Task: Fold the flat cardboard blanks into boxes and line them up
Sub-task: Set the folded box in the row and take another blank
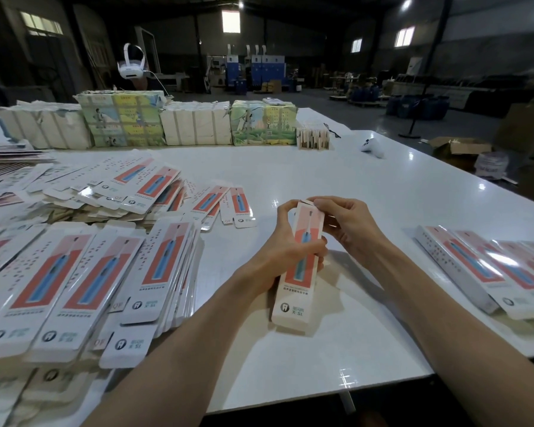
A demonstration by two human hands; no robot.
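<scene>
On one white table (290, 167), flat blanks (74, 272) past counting are heaped at left, at least four folded boxes (475, 266) are lined up at right, and between them is one box (293, 291), with the left hand (287, 241) wrapped round its middle and the right hand (349, 223) pinching its top flap.

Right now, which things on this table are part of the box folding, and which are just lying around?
In the job: box in the left hand and right hand; flat blanks piled on the left; finished boxes in a row on the right.
Lying about: wrapped bundles along the far edge; white controller.
</scene>
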